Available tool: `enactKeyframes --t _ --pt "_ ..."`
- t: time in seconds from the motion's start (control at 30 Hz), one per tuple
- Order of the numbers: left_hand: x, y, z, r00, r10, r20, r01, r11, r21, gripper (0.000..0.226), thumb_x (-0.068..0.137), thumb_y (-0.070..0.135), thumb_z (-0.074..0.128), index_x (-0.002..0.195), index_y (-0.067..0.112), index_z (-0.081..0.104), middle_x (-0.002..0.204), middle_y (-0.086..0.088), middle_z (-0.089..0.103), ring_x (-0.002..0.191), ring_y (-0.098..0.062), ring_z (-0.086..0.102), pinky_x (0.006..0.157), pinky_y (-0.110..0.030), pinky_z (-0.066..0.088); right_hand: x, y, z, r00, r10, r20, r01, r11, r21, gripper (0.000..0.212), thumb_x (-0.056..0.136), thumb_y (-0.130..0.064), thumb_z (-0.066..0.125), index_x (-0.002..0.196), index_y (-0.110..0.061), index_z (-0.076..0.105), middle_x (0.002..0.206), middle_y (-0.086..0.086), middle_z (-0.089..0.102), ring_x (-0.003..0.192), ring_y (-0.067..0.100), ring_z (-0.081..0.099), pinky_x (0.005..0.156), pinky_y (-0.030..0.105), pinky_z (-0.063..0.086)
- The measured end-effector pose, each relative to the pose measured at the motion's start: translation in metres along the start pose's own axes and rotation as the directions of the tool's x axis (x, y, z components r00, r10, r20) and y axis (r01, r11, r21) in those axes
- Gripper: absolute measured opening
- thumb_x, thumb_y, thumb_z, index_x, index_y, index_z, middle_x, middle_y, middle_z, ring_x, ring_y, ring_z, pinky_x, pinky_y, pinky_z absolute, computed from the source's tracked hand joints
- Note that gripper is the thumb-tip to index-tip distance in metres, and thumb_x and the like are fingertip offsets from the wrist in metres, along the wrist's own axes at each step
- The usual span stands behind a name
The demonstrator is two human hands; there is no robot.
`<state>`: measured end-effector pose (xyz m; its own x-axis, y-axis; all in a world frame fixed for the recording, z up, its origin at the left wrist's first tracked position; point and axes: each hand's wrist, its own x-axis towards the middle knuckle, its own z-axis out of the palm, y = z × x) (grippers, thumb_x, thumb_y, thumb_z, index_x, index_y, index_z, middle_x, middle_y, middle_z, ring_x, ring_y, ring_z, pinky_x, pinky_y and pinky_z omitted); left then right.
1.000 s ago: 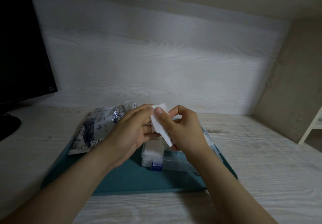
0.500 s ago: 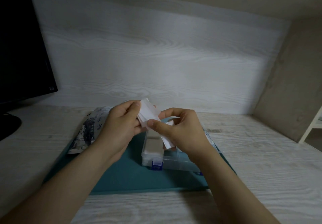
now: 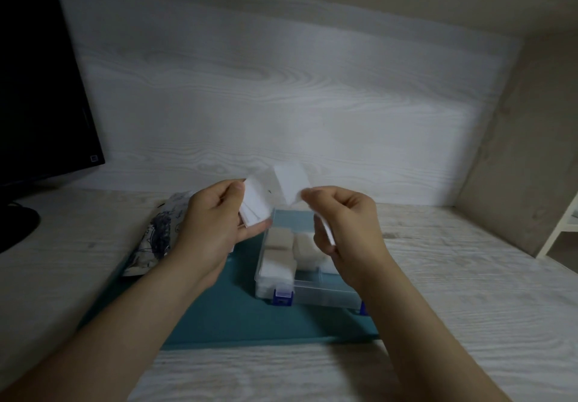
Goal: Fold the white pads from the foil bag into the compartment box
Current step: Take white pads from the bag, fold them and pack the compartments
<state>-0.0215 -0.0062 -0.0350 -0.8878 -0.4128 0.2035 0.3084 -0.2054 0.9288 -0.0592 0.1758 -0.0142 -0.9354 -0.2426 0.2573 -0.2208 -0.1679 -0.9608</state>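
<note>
Head view: the left hand point(image 3: 215, 223) keeps its grip curled round a small stack of white pads point(image 3: 255, 203), while the right hand point(image 3: 347, 223) pinches one pad point(image 3: 292, 187), both above the compartment box point(image 3: 325, 290). Several far compartments hold folded pads point(image 3: 278, 245) and the near ones look unfilled. I judge the job roughly midway, with the foil bag point(image 3: 156, 239) lying left on the worktop point(image 3: 469, 276).

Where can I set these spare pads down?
Bare teal mat lies between the compartment box and the mat's near edge; the desk right of the mat is also bare. Crowded: foil bag at left rear; left hand and right hand hover by the box.
</note>
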Motion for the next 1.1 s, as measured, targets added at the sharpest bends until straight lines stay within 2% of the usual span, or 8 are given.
enactKeyframes --t 0.13,0.23,0.43,0.53,0.7,0.8,0.87,1.1 --pt "-0.005 -0.001 0.003 0.994 -0.031 0.108 0.021 0.996 0.088 0.027 0.113 0.021 0.049 0.121 0.010 0.072 0.118 -0.010 0.078 0.111 -0.027 0.075 0.083 -0.040 0.065 -0.007 0.001 0.009 0.992 -0.004 0.123 0.016 0.995 -0.103 0.021 0.092 -0.014 0.078 0.078 0.000 0.072 0.052 0.007 0.050 0.036 0.015 0.036 0.043 0.020 0.029" --pt "-0.008 0.001 0.006 0.986 -0.057 0.154 0.049 0.997 0.057 0.028 0.114 0.019 0.046 0.124 0.008 0.070 0.117 -0.013 0.078 0.111 -0.027 0.076 0.086 -0.042 0.065 -0.008 0.004 0.010 0.996 0.052 0.077 -0.038 0.983 -0.181 0.025 0.091 -0.015 0.080 0.071 -0.005 0.069 0.047 -0.004 0.053 0.035 0.007 0.045 0.039 0.017 0.036" --pt "-0.013 0.009 0.010 0.972 -0.116 0.204 0.134 0.988 -0.076 0.046 0.109 0.044 0.044 0.128 0.005 0.060 0.118 -0.019 0.077 0.111 -0.029 0.076 0.093 -0.047 0.063 -0.007 0.003 0.007 0.994 0.091 0.058 -0.079 0.981 -0.178 0.033 0.091 -0.014 0.078 0.063 -0.011 0.062 0.047 -0.005 0.051 0.036 0.006 0.045 0.039 0.017 0.037" --pt "-0.013 0.006 0.010 0.966 -0.079 0.246 0.092 0.995 -0.040 0.036 0.111 0.029 0.048 0.130 0.003 0.064 0.121 -0.016 0.076 0.117 -0.026 0.074 0.101 -0.047 0.059 -0.007 0.002 0.008 0.995 0.096 0.035 -0.089 0.980 -0.178 0.025 0.091 -0.016 0.079 0.071 -0.009 0.065 0.050 -0.004 0.053 0.036 0.007 0.045 0.040 0.017 0.038" --pt "-0.009 0.002 0.009 0.973 -0.069 0.221 0.078 0.997 -0.030 0.031 0.113 0.018 0.045 0.134 0.009 0.065 0.127 -0.012 0.074 0.120 -0.023 0.072 0.098 -0.042 0.061 -0.008 0.004 0.011 1.000 -0.018 -0.022 0.012 0.967 -0.253 0.012 0.089 -0.022 0.081 0.098 -0.021 0.075 0.062 0.009 0.065 0.044 0.015 0.055 0.041 0.021 0.044" --pt "-0.009 0.000 0.010 0.971 -0.079 0.226 0.088 0.996 -0.030 0.031 0.113 0.017 0.044 0.134 0.009 0.066 0.130 -0.012 0.073 0.121 -0.023 0.071 0.100 -0.042 0.060 -0.005 0.010 0.012 0.990 -0.137 -0.017 0.124 0.933 -0.337 0.003 0.092 -0.025 0.079 0.092 -0.022 0.079 0.061 0.017 0.069 0.043 0.029 0.057 0.041 0.027 0.047" --pt "-0.009 -0.001 0.010 0.968 -0.092 0.235 0.103 0.994 -0.033 0.031 0.114 0.017 0.043 0.133 0.010 0.065 0.131 -0.012 0.073 0.122 -0.023 0.071 0.102 -0.043 0.059 -0.004 0.013 0.013 0.988 -0.155 -0.015 0.139 0.923 -0.359 0.009 0.093 -0.027 0.079 0.088 -0.021 0.081 0.066 0.023 0.070 0.047 0.034 0.060 0.042 0.029 0.050" --pt "-0.011 0.001 0.011 0.961 -0.155 0.229 0.178 0.981 -0.079 0.030 0.113 0.013 0.043 0.131 0.009 0.066 0.127 -0.012 0.075 0.117 -0.024 0.074 0.102 -0.045 0.057 -0.008 0.008 0.013 1.000 -0.016 0.004 0.017 0.955 -0.296 0.027 0.099 -0.027 0.073 0.084 -0.005 0.078 0.061 0.008 0.064 0.044 0.011 0.058 0.040 0.021 0.045"
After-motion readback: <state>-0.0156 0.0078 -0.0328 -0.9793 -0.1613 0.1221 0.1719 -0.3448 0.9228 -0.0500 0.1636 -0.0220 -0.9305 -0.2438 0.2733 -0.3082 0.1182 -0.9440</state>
